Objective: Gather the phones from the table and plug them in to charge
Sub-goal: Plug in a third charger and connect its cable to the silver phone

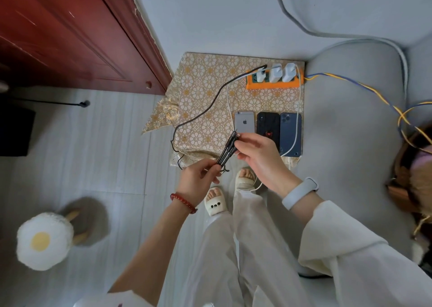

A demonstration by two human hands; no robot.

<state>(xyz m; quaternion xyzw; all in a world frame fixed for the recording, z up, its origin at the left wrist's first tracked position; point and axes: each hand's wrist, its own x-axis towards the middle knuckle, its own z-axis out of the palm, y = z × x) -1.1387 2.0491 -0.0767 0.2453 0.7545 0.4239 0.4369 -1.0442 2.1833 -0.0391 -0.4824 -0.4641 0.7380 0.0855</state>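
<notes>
Here both hands pinch the black multi-head cable (228, 148): left hand (198, 180) low, right hand (254, 152) apparently on a tip. Three phones (267, 129) lie along the table's (205, 84) near edge; the wrong connector could jam.

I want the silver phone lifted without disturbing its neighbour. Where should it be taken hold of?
Pinch the silver phone by its far short edge and free left long edge, coming from the left: it lies flat, the black phone sits close on its right, and the right hand covers its near end.
</notes>
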